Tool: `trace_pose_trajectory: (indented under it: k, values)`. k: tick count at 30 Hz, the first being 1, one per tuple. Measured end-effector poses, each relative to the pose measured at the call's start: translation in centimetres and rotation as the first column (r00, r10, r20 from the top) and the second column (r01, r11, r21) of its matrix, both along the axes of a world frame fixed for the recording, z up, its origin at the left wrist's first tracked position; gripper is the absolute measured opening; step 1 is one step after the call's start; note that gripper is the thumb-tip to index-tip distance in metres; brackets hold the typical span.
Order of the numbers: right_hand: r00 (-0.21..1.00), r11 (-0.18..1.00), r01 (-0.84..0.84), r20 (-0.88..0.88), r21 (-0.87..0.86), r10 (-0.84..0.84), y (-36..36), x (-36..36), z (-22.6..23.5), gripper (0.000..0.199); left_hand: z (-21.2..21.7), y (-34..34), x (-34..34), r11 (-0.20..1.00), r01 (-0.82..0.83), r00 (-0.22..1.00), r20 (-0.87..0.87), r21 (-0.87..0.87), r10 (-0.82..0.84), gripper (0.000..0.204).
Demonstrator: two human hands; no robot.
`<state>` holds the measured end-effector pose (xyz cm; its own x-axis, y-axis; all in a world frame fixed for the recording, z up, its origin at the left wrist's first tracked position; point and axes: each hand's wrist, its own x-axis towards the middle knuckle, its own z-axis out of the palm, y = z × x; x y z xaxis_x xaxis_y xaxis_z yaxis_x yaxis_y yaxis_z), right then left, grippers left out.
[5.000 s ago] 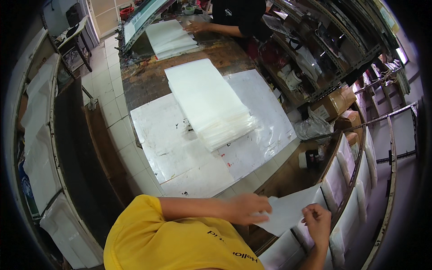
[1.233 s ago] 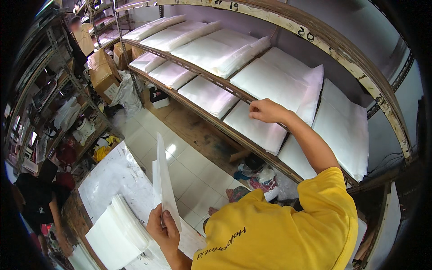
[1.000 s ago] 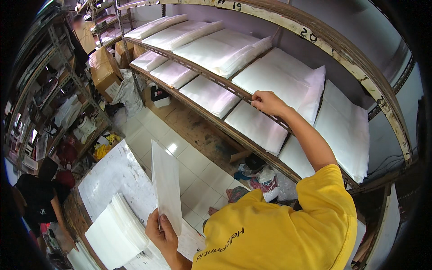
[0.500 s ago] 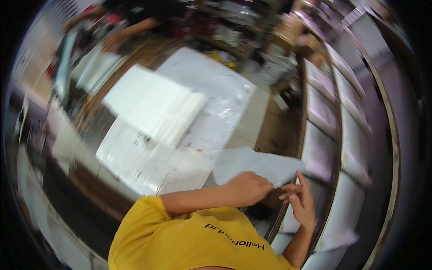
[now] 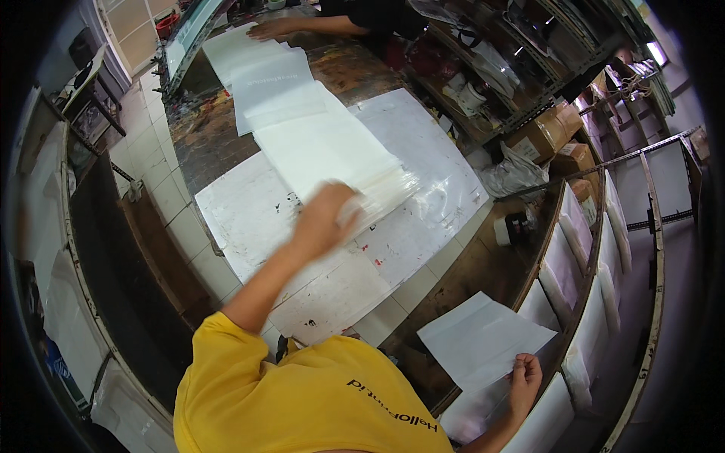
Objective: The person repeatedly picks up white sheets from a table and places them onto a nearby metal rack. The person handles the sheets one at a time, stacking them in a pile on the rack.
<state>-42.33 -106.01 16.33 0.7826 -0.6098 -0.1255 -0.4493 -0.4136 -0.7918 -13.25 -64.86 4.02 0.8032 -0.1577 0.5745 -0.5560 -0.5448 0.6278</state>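
My right hand [image 5: 526,375] is closed on the edge of a flat, frosted plastic bag [image 5: 483,336], held out beside the rack on my right. Blurred by motion, my left hand [image 5: 326,219] is over the near edge of a stack of white frosted plastic bags [image 5: 321,155] on the table. Its thumb and fingers look apart, and nothing shows in them; whether it touches the stack is unclear. At the far end of the stack lies a separate frosted bag with pale print [image 5: 272,87].
A person's hand [image 5: 276,28] rests on white bags at the table's far end, near a tilted framed screen [image 5: 198,34]. White sheeting [image 5: 445,162] covers part of the stained table [image 5: 200,136]. Racks with flat bags [image 5: 585,340] curve along my right; cardboard boxes [image 5: 547,132] stand beyond.
My left hand has left the bag at my right and moved to the stack. My right hand now holds that bag. The view has turned; the other person's hand lies farther along the table.
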Motion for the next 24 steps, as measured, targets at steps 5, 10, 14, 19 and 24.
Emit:
trace_pose_trajectory:
  k: [5,10,14,19,24]
  values:
    - [0.998,0.994,-0.006,-0.06,-0.111,-0.001,-0.2,0.7,0.2,0.01,-3.5,10.6,9.4,0.931,-0.297,0.932,-0.149,0.212,0.331,0.028]
    - [0.989,0.981,-0.097,-0.126,-0.169,0.076,1.0,2.5,1.1,0.012,-7.6,15.5,17.4,0.86,-0.345,0.896,-0.14,0.376,0.42,0.034]
    - [0.98,0.964,-0.128,-0.18,-0.233,0.087,2.0,3.4,2.1,0.015,-13.2,18.5,22.5,0.786,-0.337,0.883,-0.116,0.519,0.455,0.039]
    - [0.914,0.874,-0.364,-0.302,-0.323,0.269,2.0,4.4,3.0,0.027,-16.6,21.1,26.3,0.657,-0.271,0.928,0.009,0.704,0.373,0.017]
    - [0.938,0.906,-0.334,-0.189,-0.261,0.291,1.2,6.5,2.3,0.023,-13.2,19.7,25.9,0.59,-0.245,0.878,-0.081,0.77,0.471,0.031]
